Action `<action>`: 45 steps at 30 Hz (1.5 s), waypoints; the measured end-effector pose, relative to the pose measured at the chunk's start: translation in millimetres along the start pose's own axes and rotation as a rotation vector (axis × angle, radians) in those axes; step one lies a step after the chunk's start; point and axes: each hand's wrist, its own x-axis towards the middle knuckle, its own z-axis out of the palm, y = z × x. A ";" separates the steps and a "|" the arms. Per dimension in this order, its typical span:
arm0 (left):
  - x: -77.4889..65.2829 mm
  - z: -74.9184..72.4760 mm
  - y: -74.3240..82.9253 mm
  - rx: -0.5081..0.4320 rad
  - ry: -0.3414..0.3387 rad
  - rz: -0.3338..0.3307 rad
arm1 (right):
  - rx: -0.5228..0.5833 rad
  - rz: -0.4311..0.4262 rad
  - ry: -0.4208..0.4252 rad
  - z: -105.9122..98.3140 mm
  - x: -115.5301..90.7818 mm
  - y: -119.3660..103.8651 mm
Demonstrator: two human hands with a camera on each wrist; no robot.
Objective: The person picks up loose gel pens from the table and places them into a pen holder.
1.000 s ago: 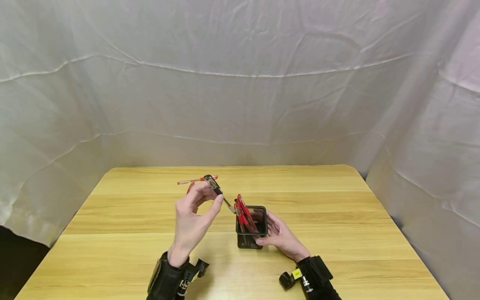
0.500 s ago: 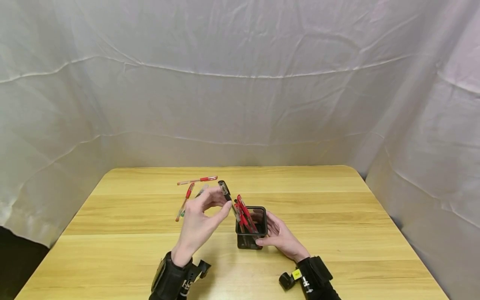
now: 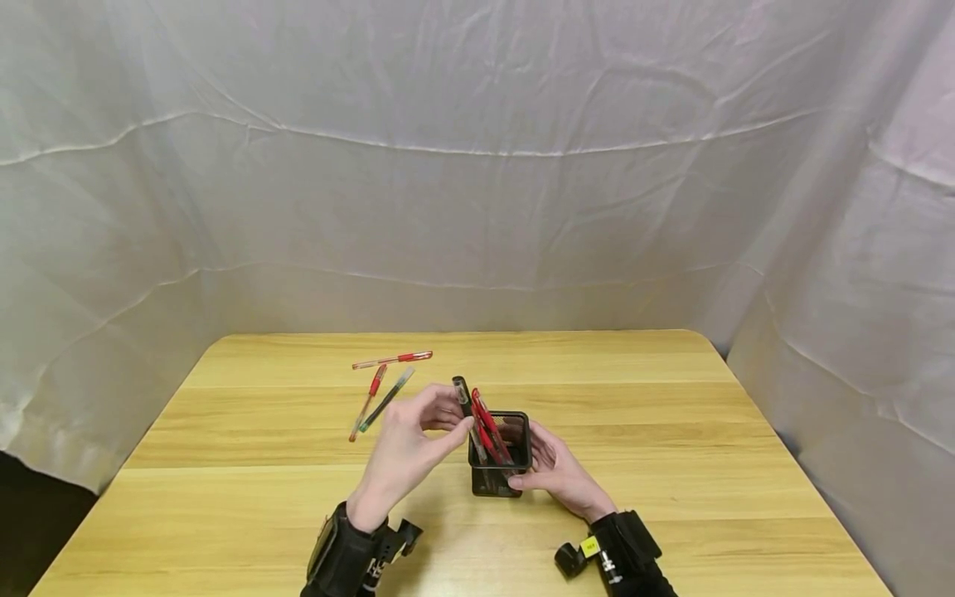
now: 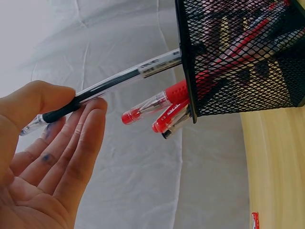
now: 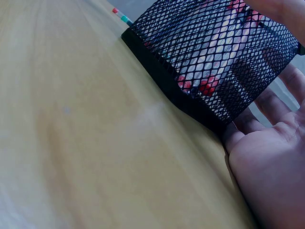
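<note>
My left hand [image 3: 406, 452] pinches a clear-barrelled pen with a black grip [image 4: 114, 82] between thumb and fingertips. The lower end of this pen passes over the rim into a black mesh pen holder [image 3: 498, 482]. Several red pens [image 4: 150, 106] lean inside the holder, and a black pen end [image 4: 167, 135] shows beside them in the left wrist view. Around the holder's right side my right hand [image 3: 565, 479] grips it, thumb in front and fingers behind. The holder's base rests on the table in the right wrist view.
Left of the holder, a red pen [image 3: 403, 357] lies crosswise on the wooden table [image 3: 671, 431]. Nearer are another red pen [image 3: 370, 396] and a dark pen with a green end [image 3: 386, 401]. Pale cloth [image 3: 477, 215] hangs behind the table.
My left hand has moved right and down, bringing the black-gripped pen from beside the holder into its mouth. The pen has turned more upright. My right hand and the holder have stayed put.
</note>
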 end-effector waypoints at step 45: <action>-9.8 -19.7 -56.5 0.391 -0.245 -0.400 | -0.008 0.141 0.050 -0.4 -2.9 -4.2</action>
